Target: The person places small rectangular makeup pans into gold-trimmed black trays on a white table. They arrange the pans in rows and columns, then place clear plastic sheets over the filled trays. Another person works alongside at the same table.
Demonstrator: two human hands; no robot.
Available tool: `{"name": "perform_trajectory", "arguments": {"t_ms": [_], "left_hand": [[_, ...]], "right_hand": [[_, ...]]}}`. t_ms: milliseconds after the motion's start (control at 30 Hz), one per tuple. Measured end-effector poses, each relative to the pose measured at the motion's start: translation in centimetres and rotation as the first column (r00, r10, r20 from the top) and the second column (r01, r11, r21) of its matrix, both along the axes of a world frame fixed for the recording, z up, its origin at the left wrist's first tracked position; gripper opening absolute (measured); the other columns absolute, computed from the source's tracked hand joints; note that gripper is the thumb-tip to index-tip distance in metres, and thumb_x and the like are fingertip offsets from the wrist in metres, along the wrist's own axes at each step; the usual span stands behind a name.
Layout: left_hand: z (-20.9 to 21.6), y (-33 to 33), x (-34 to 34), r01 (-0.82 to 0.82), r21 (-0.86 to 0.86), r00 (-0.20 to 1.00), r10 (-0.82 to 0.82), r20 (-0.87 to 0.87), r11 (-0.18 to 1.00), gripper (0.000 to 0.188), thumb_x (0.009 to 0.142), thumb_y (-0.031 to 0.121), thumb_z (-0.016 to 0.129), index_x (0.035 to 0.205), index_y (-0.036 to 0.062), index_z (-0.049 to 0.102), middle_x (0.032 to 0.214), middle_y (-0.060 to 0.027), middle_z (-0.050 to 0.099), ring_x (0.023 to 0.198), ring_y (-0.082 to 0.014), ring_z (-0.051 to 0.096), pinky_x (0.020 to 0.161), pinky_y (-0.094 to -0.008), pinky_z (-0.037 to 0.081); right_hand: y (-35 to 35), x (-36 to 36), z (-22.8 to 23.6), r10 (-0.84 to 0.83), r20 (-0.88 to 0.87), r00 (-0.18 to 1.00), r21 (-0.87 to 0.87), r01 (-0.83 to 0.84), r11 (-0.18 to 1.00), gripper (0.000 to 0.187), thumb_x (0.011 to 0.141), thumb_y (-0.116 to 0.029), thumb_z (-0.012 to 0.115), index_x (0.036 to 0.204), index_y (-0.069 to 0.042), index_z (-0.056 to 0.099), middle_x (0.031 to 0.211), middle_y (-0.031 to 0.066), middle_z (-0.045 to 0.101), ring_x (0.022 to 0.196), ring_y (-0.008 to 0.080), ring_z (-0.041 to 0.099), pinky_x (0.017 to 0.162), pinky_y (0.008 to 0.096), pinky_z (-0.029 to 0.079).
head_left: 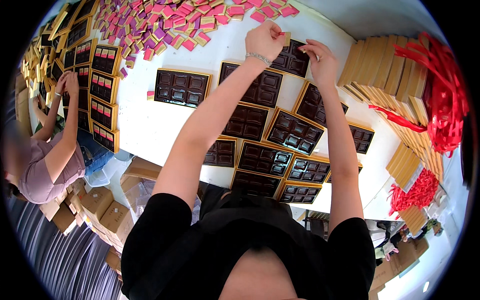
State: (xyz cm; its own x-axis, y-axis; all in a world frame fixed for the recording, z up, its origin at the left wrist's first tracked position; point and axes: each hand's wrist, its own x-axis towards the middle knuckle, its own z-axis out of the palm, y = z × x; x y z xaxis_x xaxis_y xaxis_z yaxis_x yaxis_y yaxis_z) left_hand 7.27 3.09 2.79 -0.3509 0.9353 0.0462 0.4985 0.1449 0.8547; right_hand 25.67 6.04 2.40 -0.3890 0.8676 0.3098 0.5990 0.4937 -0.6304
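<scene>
My left hand [264, 42] pinches a small pink-and-gold rectangular piece [286, 39] over the far edge of a dark brown, gold-edged tray [291, 59] with moulded compartments. At that tray's right side is my right hand [322, 62], its thumb and fingertips drawn together. Whatever they hold, if anything, is too small to name. Beneath and between my forearms lie several more such trays, among them one [295, 131] in the middle and one [259, 87] partly covered by my left forearm. Another tray [182, 87] lies apart on the left, beside a single pink piece [150, 95].
A heap of pink, purple and gold pieces [185, 22] spreads across the far table. Stacked gold-edged boxes [385, 65] and red ribbons [445, 110] stand at right. On the left, a co-worker's hands [70, 82] hover over filled trays [106, 60]. Cardboard boxes [107, 215] sit below.
</scene>
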Motion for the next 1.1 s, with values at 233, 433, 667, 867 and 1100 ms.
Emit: {"name": "perform_trajectory", "arguments": {"t_ms": [233, 433, 667, 867, 1100], "left_hand": [[-1.1, -1.5, 0.9, 0.140, 0.004, 0.866, -0.120, -0.485, 0.990, 0.030, 0.077, 0.016, 0.071, 0.106, 0.0136, 0.068, 0.082, -0.0098, 0.060, 0.081, -0.0286, 0.063, 0.066, -0.0387, 0.052], [-0.8, -2.1, -0.7, 0.273, 0.144, 0.744, -0.114, -0.659, 0.951, 0.044, 0.074, 0.029, 0.075, 0.113, 0.0097, 0.065, 0.105, -0.0069, 0.062, 0.107, -0.0262, 0.055, 0.086, -0.0401, 0.046], [-2.2, -3.8, -0.9, 0.461, -0.187, 0.471, -0.418, -0.777, 0.868, 0.059, 0.095, 0.044, 0.047, 0.142, 0.0090, 0.041, 0.152, -0.0045, 0.033, 0.141, -0.0242, 0.027, 0.113, -0.0549, 0.020], [-2.3, -3.6, -1.3, 0.478, -0.178, 0.489, -0.429, -0.760, 0.860, 0.065, 0.095, 0.047, 0.044, 0.145, 0.0064, 0.035, 0.153, -0.0076, 0.030, 0.142, -0.0248, 0.025, 0.114, -0.0531, 0.020], [-2.3, -3.9, -1.3, 0.493, -0.195, 0.493, -0.457, -0.740, 0.848, 0.069, 0.094, 0.049, 0.046, 0.146, 0.0048, 0.032, 0.154, -0.0097, 0.027, 0.142, -0.0258, 0.025, 0.115, -0.0463, 0.022]], "right_hand": [[-2.2, 0.3, -2.0, -0.065, -0.051, 0.997, 0.102, 0.070, 0.992, 0.023, 0.078, 0.002, 0.067, 0.099, -0.006, 0.070, 0.109, 0.0061, 0.068, 0.098, 0.0244, 0.065, 0.083, 0.0324, 0.053], [-2.2, 0.2, -1.0, -0.155, 0.057, 0.986, 0.279, 0.133, 0.951, 0.021, 0.075, 0.002, 0.064, 0.095, -0.003, 0.068, 0.101, 0.0094, 0.066, 0.091, 0.0271, 0.064, 0.076, 0.0349, 0.054], [-2.0, -2.9, 1.8, -0.167, 0.561, 0.811, 0.243, 0.031, 0.970, 0.009, 0.069, -0.006, 0.063, 0.077, -0.001, 0.060, 0.082, 0.0107, 0.055, 0.079, 0.0280, 0.062, 0.067, 0.0363, 0.055], [-1.2, -5.4, 1.0, -0.042, 0.578, 0.815, 0.182, -0.078, 0.980, 0.011, 0.072, -0.008, 0.065, 0.080, -0.002, 0.063, 0.083, 0.0103, 0.058, 0.081, 0.0270, 0.063, 0.069, 0.0357, 0.055], [-1.2, -0.8, -0.5, 0.042, 0.393, 0.919, 0.116, -0.095, 0.989, 0.040, 0.090, -0.027, 0.058, 0.122, -0.004, 0.058, 0.128, 0.0090, 0.054, 0.120, 0.0300, 0.050, 0.099, 0.0488, 0.042]]}}
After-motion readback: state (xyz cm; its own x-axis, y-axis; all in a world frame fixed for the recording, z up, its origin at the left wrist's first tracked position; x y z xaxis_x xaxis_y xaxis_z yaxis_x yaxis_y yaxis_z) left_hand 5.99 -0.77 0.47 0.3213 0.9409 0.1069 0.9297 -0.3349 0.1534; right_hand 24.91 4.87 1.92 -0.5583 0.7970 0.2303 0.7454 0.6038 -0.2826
